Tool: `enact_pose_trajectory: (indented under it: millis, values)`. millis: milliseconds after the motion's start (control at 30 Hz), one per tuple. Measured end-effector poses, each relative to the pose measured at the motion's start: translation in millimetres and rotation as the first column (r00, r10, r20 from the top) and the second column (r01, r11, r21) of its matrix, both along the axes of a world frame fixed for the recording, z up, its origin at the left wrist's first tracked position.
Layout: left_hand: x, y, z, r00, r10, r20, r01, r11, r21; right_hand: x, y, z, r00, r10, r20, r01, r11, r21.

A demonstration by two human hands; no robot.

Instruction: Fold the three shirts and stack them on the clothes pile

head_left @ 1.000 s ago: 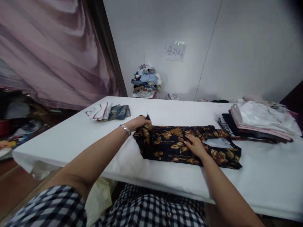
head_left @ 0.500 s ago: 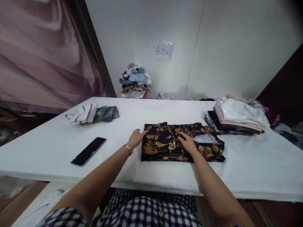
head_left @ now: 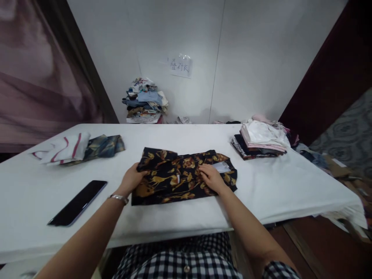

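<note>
Left hand (head_left: 132,180) is curled around the left end of a folded black garment with a gold flower print (head_left: 171,180), fingertips tucked out of sight so I can't tell how much cloth it really has. Right hand (head_left: 211,178) lies open and flat on top of the garment, fingers spread, just beside a small white label (head_left: 221,167) at the right end. The garment sits mid-table, nearer the near edge than the far one, on the white cloth-covered table (head_left: 186,221). My worry is that the fabric looks thin and slippery, and the far-left bit is rumpled up instead of lying flat. A tug from the left hand with only one palm pinning it could slide the layers apart or set a crooked crease. The table cover could bunch up under it too. The other risk is the flat black phone (head_left: 78,202) by the near left edge, right beside the left forearm, where one wide elbow swing could knock it to the floor. Further out, and well clear, are a white cloth with red stripes (head_left: 62,147) next to a folded blue-green cloth (head_left: 106,145) at the far left. There's also a stack of folded clothes (head_left: 261,139) near the far right corner.
</note>
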State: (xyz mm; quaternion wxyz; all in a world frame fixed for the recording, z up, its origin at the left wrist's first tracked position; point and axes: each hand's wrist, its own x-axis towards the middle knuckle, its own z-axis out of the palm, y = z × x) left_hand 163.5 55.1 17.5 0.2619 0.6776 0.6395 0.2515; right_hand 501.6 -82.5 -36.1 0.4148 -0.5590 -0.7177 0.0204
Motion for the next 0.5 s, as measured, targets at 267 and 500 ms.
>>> enact_pose_trajectory:
  millis: [267, 500]
  values:
    - [-59.0, -5.1, -32.0, 0.975, 0.078, -0.206, -0.089, 0.995, -0.043, 26.6, -1.1, 14.6, 0.913, -0.288, -0.289, 0.293, 0.956, -0.029]
    - [-54.6, -7.0, -27.6, 0.983, 0.061, -0.171, -0.079, 0.992, -0.102, -23.7, 6.2, 35.5, 0.966, -0.193, -0.170, 0.195, 0.981, -0.005]
